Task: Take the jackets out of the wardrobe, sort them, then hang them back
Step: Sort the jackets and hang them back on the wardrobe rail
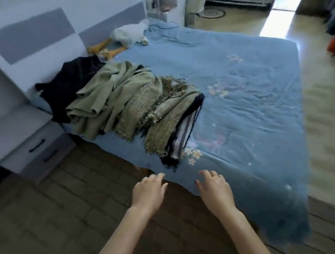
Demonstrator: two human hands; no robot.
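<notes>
Our fingers hang loosely curled and slightly apart on both sides, holding nothing. Left hand (148, 193) hovers over the floor just short of the bed's (252, 101) near corner; right hand (215, 188), a ring on one finger, hovers over the edge of the blue bedspread. We cannot tell whether either touches the cloth.

Beyond the fingertips, the jackets lie in an overlapping row across the bed, running toward the headboard (25, 38):
- nearest, a fringed olive tweed jacket (163, 131), its striped lining (184, 133) and dark trim turned out toward us;
- behind it, a plain olive jacket (105, 96), rumpled, folds piled on folds;
- farthest, a black jacket (69, 85), partly under the olive one, draped at the bed's edge by the nightstand (23, 142).

No hangers visible from here.

Handling, as we judge it: all soft, limp cloth, no stiffness to lift by. The tweed looks thicker and likely the heavier; its loose fringe could snag on fingers or the neighbouring piece. The lining may be slick. Best hold seems the collar or both shoulders, one hand each, lifting the top piece clear so the ones beneath do not drag along.

A white plush toy (130, 34) lies near the headboard, well apart from the pile.
</notes>
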